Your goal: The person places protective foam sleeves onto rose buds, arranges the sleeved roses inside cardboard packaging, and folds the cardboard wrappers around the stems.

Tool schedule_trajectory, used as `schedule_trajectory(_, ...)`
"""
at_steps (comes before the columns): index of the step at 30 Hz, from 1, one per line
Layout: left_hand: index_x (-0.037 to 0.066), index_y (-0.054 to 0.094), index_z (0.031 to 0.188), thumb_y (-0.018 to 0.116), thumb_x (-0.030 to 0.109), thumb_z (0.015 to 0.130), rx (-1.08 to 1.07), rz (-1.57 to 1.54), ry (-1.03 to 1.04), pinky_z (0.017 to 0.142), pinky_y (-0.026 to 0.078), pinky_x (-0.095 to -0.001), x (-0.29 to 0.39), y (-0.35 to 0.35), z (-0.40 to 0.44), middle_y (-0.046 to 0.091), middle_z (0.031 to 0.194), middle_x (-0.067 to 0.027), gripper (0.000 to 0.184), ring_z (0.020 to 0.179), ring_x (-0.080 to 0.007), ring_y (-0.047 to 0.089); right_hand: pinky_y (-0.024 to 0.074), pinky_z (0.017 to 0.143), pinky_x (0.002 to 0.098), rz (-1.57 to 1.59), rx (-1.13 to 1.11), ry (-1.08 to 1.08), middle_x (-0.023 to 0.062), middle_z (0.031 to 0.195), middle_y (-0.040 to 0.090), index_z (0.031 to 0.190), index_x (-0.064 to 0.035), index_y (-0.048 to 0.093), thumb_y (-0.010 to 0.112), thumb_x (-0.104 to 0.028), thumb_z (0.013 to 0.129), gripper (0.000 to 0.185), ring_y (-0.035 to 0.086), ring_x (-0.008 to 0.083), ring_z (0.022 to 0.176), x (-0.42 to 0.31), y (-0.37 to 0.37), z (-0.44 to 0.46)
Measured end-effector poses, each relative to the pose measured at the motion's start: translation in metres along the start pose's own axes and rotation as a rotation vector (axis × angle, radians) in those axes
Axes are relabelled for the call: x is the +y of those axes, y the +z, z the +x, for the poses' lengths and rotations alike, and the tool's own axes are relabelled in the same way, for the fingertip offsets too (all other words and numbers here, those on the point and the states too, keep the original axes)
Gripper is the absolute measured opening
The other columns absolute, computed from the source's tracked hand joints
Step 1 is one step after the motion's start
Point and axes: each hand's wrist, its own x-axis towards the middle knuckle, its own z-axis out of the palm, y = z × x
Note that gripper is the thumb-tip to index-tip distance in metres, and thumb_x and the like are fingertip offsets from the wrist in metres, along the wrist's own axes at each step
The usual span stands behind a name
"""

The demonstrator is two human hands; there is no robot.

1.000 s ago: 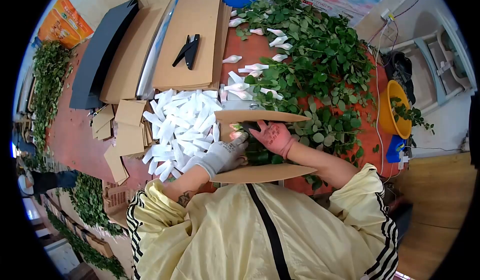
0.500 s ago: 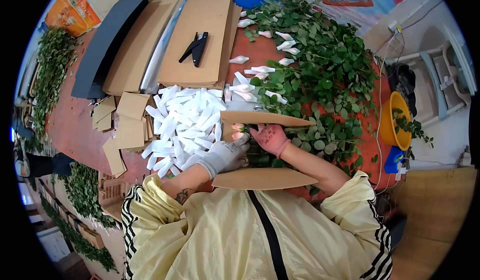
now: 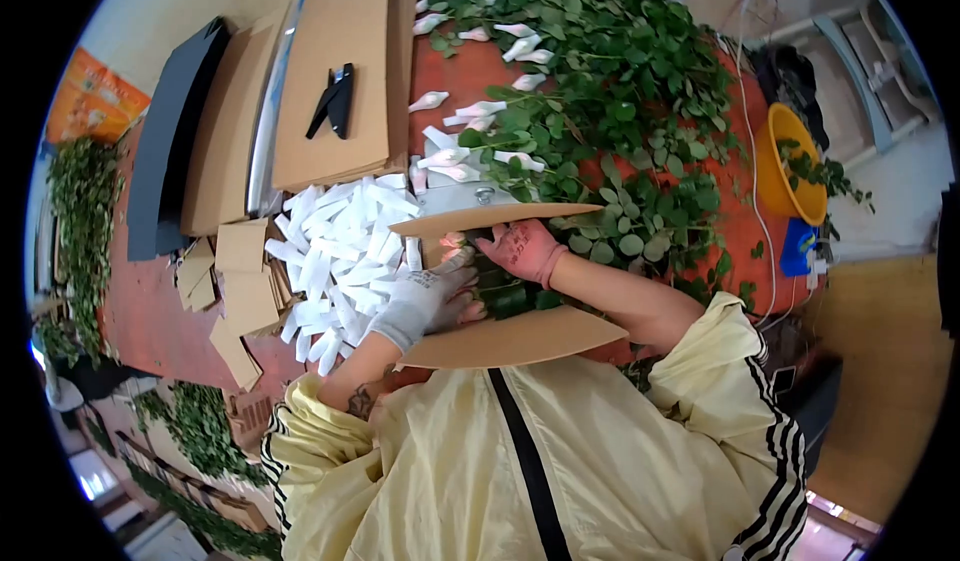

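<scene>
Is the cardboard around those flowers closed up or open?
Open: the cardboard has its near and far sides standing apart, with pink blooms, the left hand and the right hand visible between them.

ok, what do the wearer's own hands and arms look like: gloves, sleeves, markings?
Left hand: whitish-grey fabric glove, small dark print on the back. Right hand: pink fabric glove, reddish print on the back. Both sleeves are pale yellow, loose, pushed up, with black-and-white stripes along the outside. Dark tattoo on the left forearm. No cables on either arm.
</scene>
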Motion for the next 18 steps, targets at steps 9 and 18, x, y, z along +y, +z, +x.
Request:
schedule_trajectory(9, 0.012, 0.062, 0.114, 0.057, 0.020, 0.083, 0.216, 0.099, 0.123, 0.080, 0.049, -0.0397, -0.005, 0.008, 0.004, 0.055, 0.125, -0.0108, 0.032, 0.093, -0.0301, 0.063, 0.0374, 0.099, 0.0379, 0.053, -0.135, -0.177, 0.0136, 0.111, 0.057, 0.112, -0.0037, 0.051, 0.042, -0.026, 0.092, 0.031, 0.051, 0.0285, 0.110, -0.007, 0.016, 0.021)
schedule_trajectory(18, 0.014, 0.062, 0.115, 0.057, 0.021, 0.083, 0.217, -0.060, 0.152, 0.087, 0.047, -0.0374, -0.018, 0.004, 0.005, 0.054, 0.126, -0.0131, 0.033, 0.106, -0.0307, 0.058, 0.0491, 0.069, 0.0411, -0.070, 0.068, -0.189, 0.0124, 0.076, 0.064, 0.086, -0.0058, 0.059, 0.049, -0.017, 0.081, 0.016, 0.064, 0.0276, 0.076, -0.004, -0.002, 0.006)
